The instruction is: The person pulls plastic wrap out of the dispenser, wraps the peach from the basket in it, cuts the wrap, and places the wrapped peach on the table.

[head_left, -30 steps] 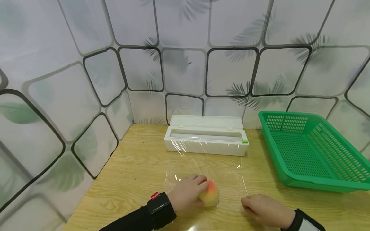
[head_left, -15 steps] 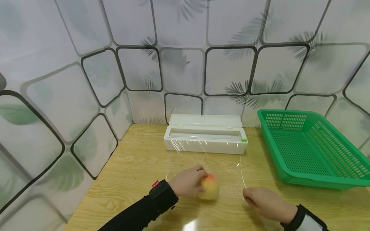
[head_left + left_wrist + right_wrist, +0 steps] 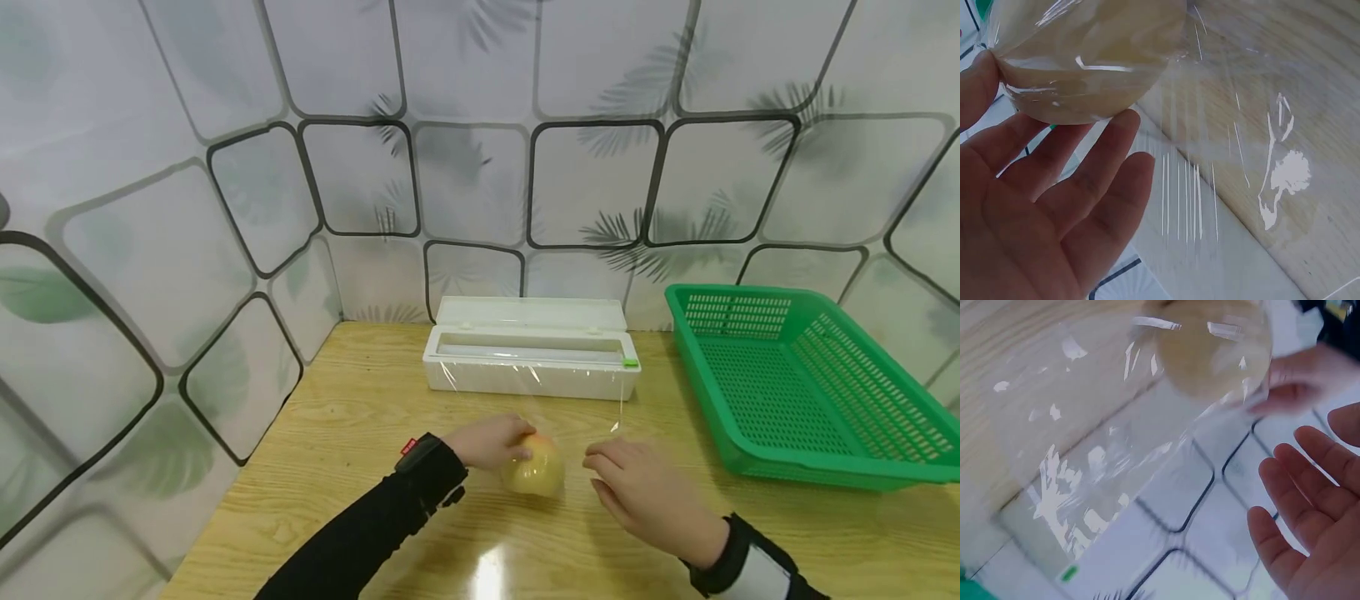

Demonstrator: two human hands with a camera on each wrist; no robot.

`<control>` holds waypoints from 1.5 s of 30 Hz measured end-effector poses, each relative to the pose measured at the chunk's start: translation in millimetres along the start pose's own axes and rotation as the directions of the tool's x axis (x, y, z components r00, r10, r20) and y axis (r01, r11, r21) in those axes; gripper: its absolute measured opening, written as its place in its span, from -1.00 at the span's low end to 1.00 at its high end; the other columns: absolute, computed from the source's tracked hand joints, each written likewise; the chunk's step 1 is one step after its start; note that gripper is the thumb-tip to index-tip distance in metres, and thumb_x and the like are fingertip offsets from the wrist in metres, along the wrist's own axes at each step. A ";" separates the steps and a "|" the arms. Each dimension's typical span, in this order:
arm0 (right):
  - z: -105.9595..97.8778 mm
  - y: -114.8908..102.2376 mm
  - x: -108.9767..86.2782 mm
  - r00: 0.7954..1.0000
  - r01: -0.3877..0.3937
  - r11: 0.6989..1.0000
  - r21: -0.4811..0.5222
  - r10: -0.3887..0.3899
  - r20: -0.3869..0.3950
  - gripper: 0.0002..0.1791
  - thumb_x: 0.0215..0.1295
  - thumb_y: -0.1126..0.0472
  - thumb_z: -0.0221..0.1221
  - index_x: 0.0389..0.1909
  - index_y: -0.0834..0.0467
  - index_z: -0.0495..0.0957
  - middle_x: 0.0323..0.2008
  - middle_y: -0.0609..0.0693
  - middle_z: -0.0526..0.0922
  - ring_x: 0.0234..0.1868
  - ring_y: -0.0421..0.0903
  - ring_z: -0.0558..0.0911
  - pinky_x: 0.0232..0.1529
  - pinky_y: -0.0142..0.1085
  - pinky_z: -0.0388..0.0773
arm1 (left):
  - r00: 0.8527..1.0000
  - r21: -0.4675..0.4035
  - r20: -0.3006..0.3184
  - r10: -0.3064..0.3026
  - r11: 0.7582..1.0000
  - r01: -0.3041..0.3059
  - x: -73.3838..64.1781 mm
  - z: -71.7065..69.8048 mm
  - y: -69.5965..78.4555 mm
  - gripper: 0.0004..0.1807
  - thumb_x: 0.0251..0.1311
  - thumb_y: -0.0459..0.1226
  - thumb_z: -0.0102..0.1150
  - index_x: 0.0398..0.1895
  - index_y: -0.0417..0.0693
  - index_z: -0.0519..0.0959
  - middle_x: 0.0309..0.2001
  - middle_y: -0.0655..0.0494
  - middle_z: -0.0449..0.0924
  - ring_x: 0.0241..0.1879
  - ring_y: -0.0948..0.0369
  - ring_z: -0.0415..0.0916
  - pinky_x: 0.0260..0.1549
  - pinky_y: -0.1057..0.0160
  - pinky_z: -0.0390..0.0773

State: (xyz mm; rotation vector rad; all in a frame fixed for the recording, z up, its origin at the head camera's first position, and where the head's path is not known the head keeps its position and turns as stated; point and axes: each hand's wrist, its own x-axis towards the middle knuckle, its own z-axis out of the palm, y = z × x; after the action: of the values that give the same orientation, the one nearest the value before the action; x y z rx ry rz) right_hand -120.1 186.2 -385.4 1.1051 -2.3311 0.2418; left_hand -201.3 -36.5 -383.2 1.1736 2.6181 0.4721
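A yellow peach [image 3: 542, 471] with a reddish top is partly covered by clear cling film [image 3: 1094, 465]. My left hand [image 3: 487, 442] holds the peach from its left side, thumb and fingers around the film-covered fruit [image 3: 1097, 69]. The film stretches from the peach back to a white cling film dispenser [image 3: 525, 380], whose lid stands up. To the right of the peach, my right hand [image 3: 648, 496] is apart from it, fingers spread and slightly bent. In the right wrist view the right hand's fingers [image 3: 1300, 515] hold nothing.
A green plastic basket [image 3: 750, 442] stands on the right of the wooden table [image 3: 360, 400]. The dispenser has a green slider [image 3: 631, 362] at its right end. Behind it rises a patterned wall covering [image 3: 480, 183].
My left hand has moved the peach away from me toward the dispenser, turning it within the film. My right hand has let go of the film's edge and come left toward the peach.
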 end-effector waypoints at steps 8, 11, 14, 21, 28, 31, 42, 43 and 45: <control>28.4 -15.7 24.8 0.984 0.077 0.997 -0.021 -0.073 0.166 -0.57 -0.02 0.30 0.22 -0.06 0.32 0.46 -0.09 0.12 0.49 -0.07 -0.02 0.47 -0.04 -0.17 0.39 | 0.998 -0.067 0.030 -0.062 0.996 0.064 2.9 -5.5 -7.1 -0.57 0.20 -0.16 0.02 0.07 -0.21 0.42 0.01 0.02 0.46 0.02 0.18 0.37 -0.03 0.29 0.34; 34.9 -13.6 26.4 0.984 0.063 0.997 -0.038 -0.056 0.170 -0.56 -0.03 0.31 0.22 -0.06 0.34 0.46 -0.09 0.14 0.50 -0.08 0.00 0.48 -0.06 -0.17 0.39 | 0.999 -0.084 0.023 -0.046 0.995 0.048 4.7 -4.5 -8.9 -0.58 0.20 -0.15 0.02 0.06 -0.19 0.43 -0.03 0.03 0.49 -0.03 0.21 0.40 -0.07 0.31 0.36; 39.2 -10.3 26.8 0.985 0.046 0.999 -0.023 -0.041 0.170 -0.56 -0.03 0.32 0.21 -0.05 0.36 0.46 -0.08 0.16 0.49 -0.09 0.01 0.48 -0.07 -0.16 0.40 | 0.999 -0.124 0.009 -0.032 0.992 0.033 5.9 -2.1 -12.8 -0.62 0.22 -0.16 -0.01 0.04 -0.18 0.44 -0.06 0.05 0.50 -0.08 0.23 0.42 -0.11 0.31 0.38; 46.7 -0.7 31.5 0.981 -0.019 0.993 0.116 -0.004 0.195 -0.60 0.06 0.36 0.13 -0.03 0.40 0.43 -0.08 0.20 0.47 -0.08 0.04 0.48 -0.09 -0.18 0.43 | 0.997 -0.249 0.015 -0.069 0.966 0.071 -5.2 1.2 -26.5 -0.64 0.34 -0.24 -0.23 0.07 -0.28 0.35 -0.07 -0.07 0.47 -0.08 0.12 0.43 -0.11 0.23 0.39; 45.4 10.1 33.9 0.963 -0.108 0.968 0.227 0.046 0.264 -0.61 0.12 0.39 0.09 0.00 0.43 0.39 -0.03 0.26 0.44 -0.01 0.10 0.45 -0.04 -0.14 0.40 | 0.997 -0.237 0.073 -0.040 0.970 0.057 -20.8 3.5 -44.4 -0.78 0.32 -0.32 -0.20 -0.31 -0.22 0.47 -0.54 0.18 0.38 -0.54 0.33 0.32 -0.47 0.37 0.34; 45.2 13.2 34.6 0.961 -0.127 0.960 0.251 0.057 0.269 -0.62 0.13 0.38 0.08 -0.01 0.42 0.39 -0.03 0.24 0.45 -0.01 0.08 0.45 -0.03 -0.15 0.40 | 0.998 -0.196 0.055 -0.028 0.980 0.039 -27.3 4.5 -51.5 -0.74 0.30 -0.33 -0.19 -0.55 -0.14 0.40 -0.62 0.22 0.25 -0.60 0.32 0.21 -0.54 0.36 0.25; 50.0 11.8 34.8 0.971 -0.132 0.986 0.100 0.108 0.215 -0.61 0.01 0.25 0.20 -0.09 0.26 0.49 -0.04 0.15 0.43 -0.05 0.06 0.41 -0.12 0.00 0.37 | 0.969 -0.037 -0.198 -0.150 0.989 0.146 -41.6 -3.5 -60.5 -0.87 0.21 -0.32 -0.01 -0.50 -0.08 0.42 -0.58 0.19 0.32 -0.57 0.28 0.28 -0.54 0.26 0.30; 50.8 10.9 34.8 0.972 -0.131 0.988 0.085 0.111 0.209 -0.61 0.00 0.21 0.22 -0.10 0.26 0.50 -0.07 0.13 0.44 -0.07 0.04 0.41 -0.12 -0.01 0.36 | 0.955 0.031 -0.257 -0.150 0.986 0.163 -40.7 -2.9 -56.4 -0.89 0.19 -0.30 0.03 -0.49 -0.06 0.44 -0.55 0.19 0.35 -0.54 0.27 0.31 -0.51 0.22 0.32; 52.0 9.6 34.8 0.974 -0.126 0.990 0.069 0.110 0.197 -0.59 -0.02 0.16 0.24 -0.12 0.27 0.51 -0.12 0.09 0.45 -0.10 0.01 0.41 -0.12 -0.04 0.36 | 0.924 0.143 -0.365 -0.112 0.974 0.175 -38.3 -1.0 -45.9 -0.94 0.14 -0.28 0.09 -0.46 -0.02 0.47 -0.48 0.19 0.42 -0.46 0.25 0.38 -0.43 0.17 0.37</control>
State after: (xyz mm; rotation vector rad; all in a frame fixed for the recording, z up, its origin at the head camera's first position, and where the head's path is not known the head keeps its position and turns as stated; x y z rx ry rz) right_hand -165.9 149.7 -409.2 1.0709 -2.5842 0.2875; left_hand -207.8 -94.4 -396.7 1.0104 3.0861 0.4726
